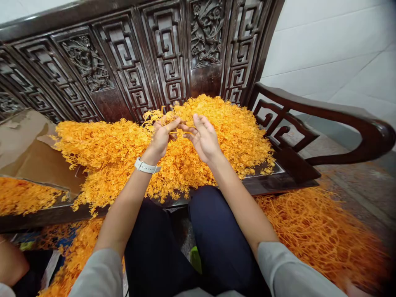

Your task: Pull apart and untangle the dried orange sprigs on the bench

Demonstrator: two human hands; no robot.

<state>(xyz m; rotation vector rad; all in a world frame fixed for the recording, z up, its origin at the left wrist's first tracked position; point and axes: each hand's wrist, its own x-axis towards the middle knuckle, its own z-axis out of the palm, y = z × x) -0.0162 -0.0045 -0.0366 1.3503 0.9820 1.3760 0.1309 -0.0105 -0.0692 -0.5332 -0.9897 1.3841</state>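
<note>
My left hand [160, 140], with a pale watch band [147, 166] at the wrist, is closed on an orange plastic flower sprig [151, 117]. Thin curly branches of it stick out past the fingers. Close beside it, my right hand [204, 139] has its thumb raised and its fingers bent in toward the left fingertips, where they hold the sprig's stems. Orange pieces between and behind the fingers blend into the pile, so the sprig's full outline is hidden. Both hands are just above a large heap of orange plastic sprigs [210, 161].
The heap lies on a dark carved wooden bench [266, 178] with an openwork back and a curved armrest [346, 115]. A cardboard box [46, 165] stands at left. Orange stems [315, 231] spread over the floor at right. Another person's arm [12, 262] shows at lower left.
</note>
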